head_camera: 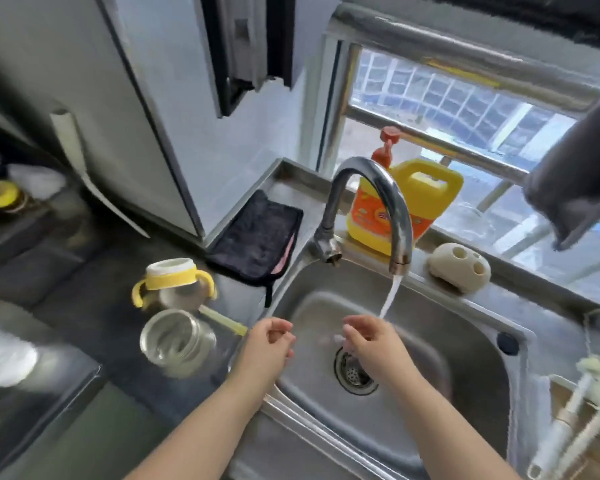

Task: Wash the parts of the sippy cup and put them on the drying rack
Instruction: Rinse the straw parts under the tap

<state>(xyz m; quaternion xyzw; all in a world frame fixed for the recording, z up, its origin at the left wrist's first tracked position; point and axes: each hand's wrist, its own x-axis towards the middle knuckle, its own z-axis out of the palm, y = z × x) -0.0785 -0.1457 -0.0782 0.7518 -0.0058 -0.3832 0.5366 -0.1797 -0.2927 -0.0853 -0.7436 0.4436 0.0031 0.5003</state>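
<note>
Hands over sink [465,341]: right hand [371,337] under tap [378,202] stream, fingers curled round a small pale part, blurred, identity unclear; left hand [271,341] near sink's left edge, fingers loosely curled, holding nothing. Counter [94,327] left of sink: yellow-handled lid [174,282], clear cup [177,341] on its side just beside it, straw [222,320] between them. Dark cloth [257,240] behind; yellow soap jug [406,206] on ledge
</note>
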